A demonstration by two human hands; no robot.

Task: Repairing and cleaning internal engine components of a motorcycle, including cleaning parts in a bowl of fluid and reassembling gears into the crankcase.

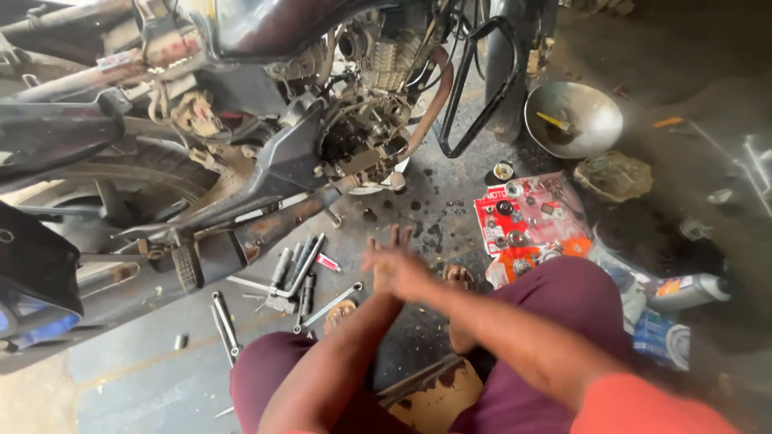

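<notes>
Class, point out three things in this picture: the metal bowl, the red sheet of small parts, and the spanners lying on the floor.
metal bowl [591, 120], head view, on its bare inner wall.
red sheet of small parts [490, 215], head view, on its red left part.
spanners [224, 325], head view, on the shaft of the leftmost one.

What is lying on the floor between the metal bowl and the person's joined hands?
In the head view, a red sheet with small engine parts lies between the metal bowl and the hands, with a small round cap above it and oil-stained floor.

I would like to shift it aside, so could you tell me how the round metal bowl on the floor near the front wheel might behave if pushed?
The metal bowl looks thin, so probably light. Its rounded shape may rock or slide on the oil-stained floor. The yellow-handled tool inside could rattle or shift.
</notes>
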